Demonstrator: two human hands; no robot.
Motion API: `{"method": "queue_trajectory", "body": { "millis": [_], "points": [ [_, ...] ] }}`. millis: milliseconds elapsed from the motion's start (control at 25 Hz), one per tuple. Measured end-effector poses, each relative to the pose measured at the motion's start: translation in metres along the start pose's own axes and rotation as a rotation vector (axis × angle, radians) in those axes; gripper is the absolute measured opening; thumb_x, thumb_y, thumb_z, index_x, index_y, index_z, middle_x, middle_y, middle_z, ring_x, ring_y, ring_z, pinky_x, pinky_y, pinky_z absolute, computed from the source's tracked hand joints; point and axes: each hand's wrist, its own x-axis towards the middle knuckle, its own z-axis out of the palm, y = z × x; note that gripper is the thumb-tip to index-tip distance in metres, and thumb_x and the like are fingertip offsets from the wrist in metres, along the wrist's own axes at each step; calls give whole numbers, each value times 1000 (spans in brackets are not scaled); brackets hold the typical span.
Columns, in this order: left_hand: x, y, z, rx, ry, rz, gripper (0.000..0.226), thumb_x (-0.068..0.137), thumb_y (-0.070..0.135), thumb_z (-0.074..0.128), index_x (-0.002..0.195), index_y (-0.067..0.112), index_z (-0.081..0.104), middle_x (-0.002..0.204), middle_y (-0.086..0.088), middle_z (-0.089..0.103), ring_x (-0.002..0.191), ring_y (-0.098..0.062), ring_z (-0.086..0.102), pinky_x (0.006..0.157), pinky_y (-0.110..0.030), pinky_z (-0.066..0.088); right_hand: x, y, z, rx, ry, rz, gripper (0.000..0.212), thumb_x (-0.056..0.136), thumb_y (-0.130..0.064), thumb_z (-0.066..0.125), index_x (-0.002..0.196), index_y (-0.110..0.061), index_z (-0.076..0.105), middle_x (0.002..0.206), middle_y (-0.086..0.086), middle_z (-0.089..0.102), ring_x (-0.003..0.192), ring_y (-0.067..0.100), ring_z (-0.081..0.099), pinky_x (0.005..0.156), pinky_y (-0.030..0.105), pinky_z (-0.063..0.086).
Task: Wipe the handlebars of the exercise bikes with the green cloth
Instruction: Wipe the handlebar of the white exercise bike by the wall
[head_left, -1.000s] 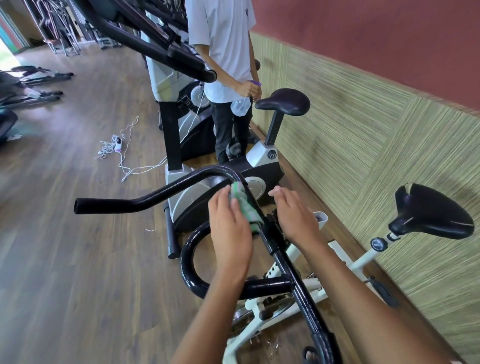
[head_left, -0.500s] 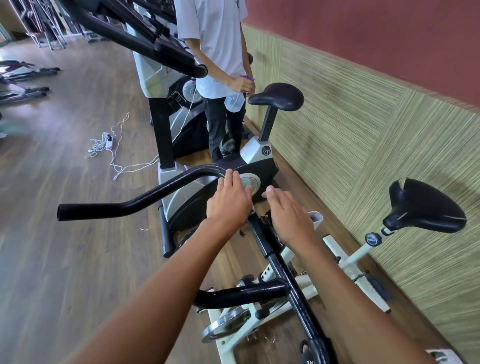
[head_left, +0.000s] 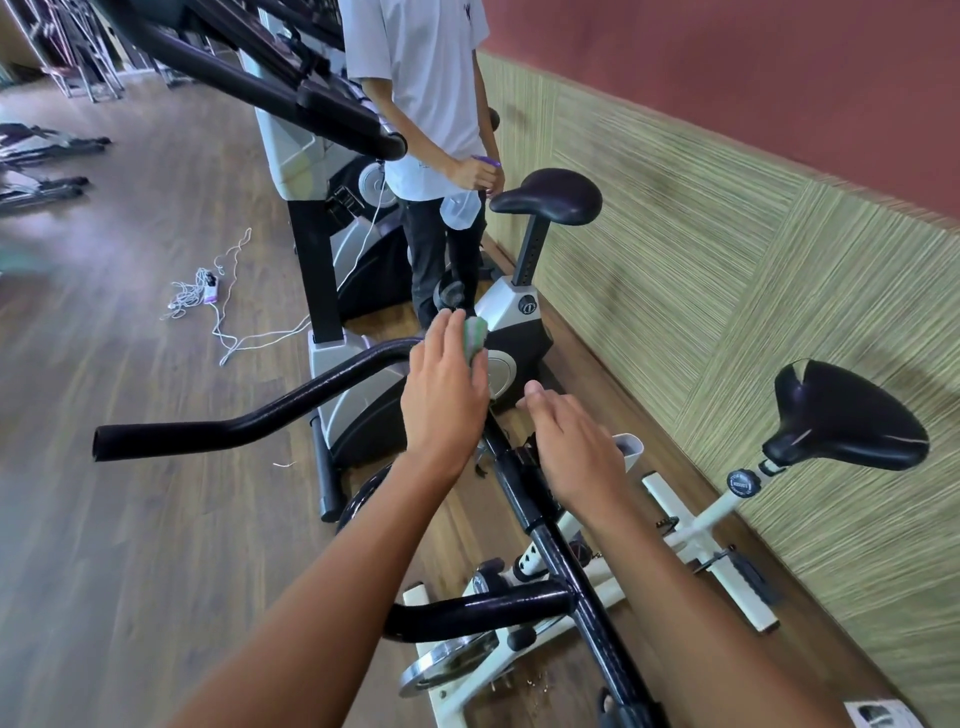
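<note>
Left grip (head_left: 447, 400) lies over the green cloth (head_left: 475, 335), fingers close together and bent down onto it. It pins the bunched cloth against the handlebar (head_left: 291, 405) at the bar's top bend, and a green fold pokes out past the fingertips. Right grip (head_left: 571, 447) rests just behind that bend, on the handlebar's centre stem (head_left: 524, 499), fingers together and slack, pinching nothing. It looks to be steadying the bar.

Judging by where the cloth sits, the wiping is partway through on this bike. From the bend the handlebar's left arm runs out to a foam end (head_left: 135, 439) well away from the cloth. The lower loop (head_left: 467, 605) branches off the stem nearer the person. Nothing shows for certain which of these has been wiped, though loop and stem gleam as if damp. Any arm of the handlebar on the far side is hidden under the hands.

Beyond the handlebar stands a second bike (head_left: 514, 358) with its saddle (head_left: 545, 200). Beside it another person (head_left: 421, 78) holds a spray bottle (head_left: 460, 210). Since the task names bikes in the plural, I judge that at least that one remains, and that more of the work lies ahead than behind. To the handlebar's right, by the wall (head_left: 727, 260), is this bike's own saddle (head_left: 841, 415).
</note>
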Motion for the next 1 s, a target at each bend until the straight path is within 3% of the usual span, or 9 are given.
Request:
{"method": "queue_trajectory", "body": {
  "millis": [120,240,360,520,600,760,920,1000],
  "points": [
    [20,-8,17,190,-299,-22,48,105,34,35,145,9,41,162,-7,25,149,-32,18,119,-47,24,-1,0,-1,3,-10,-2,55,105,-52,17,114,-23,64,104,-9,49,94,11,42,95,38,32],
    [37,-15,26,260,-315,-24,45,104,30,31,137,5,49,157,-12,34,146,-36,21,119,-53,17,0,1,-2,-14,4,-5,57,104,-52,18,109,-21,64,102,-9,52,95,13,46,91,35,30],
    [55,-22,21,266,-302,-31,41,102,33,32,121,10,60,133,-8,55,134,-29,38,119,-57,9,0,1,-1,-20,2,-6,57,104,-52,18,108,-22,65,104,-9,56,94,12,45,90,34,28],
    [51,-31,12,157,-423,255,48,99,47,31,95,15,66,97,0,58,107,-23,51,113,-48,20,3,3,1,-59,2,-17,57,104,-53,17,105,-24,66,108,-7,62,94,12,46,89,32,24],
    [55,-42,8,149,-474,363,47,101,48,30,96,19,67,96,3,58,102,-16,50,116,-50,15,3,3,1,-65,2,-16,58,104,-53,18,104,-24,67,107,-6,64,94,14,49,88,31,24],
    [59,-28,6,199,-480,318,58,96,56,24,87,17,67,88,2,60,95,-18,54,115,-51,14,3,3,1,-64,-8,-3,57,104,-54,18,104,-26,68,107,-5,63,95,16,50,89,34,30],
    [21,-15,4,178,-633,605,53,96,52,16,74,22,54,77,5,60,81,-15,56,118,-39,12,3,6,6,63,111,12,46,102,-57,22,105,-26,55,109,-4,58,99,20,58,83,38,39],
    [23,-20,-3,134,-606,621,46,101,47,21,76,23,52,79,7,57,82,-11,52,120,-41,14,2,6,6,120,151,9,38,102,-55,24,106,-25,48,109,-3,54,97,20,57,82,37,38]
  ]
}}
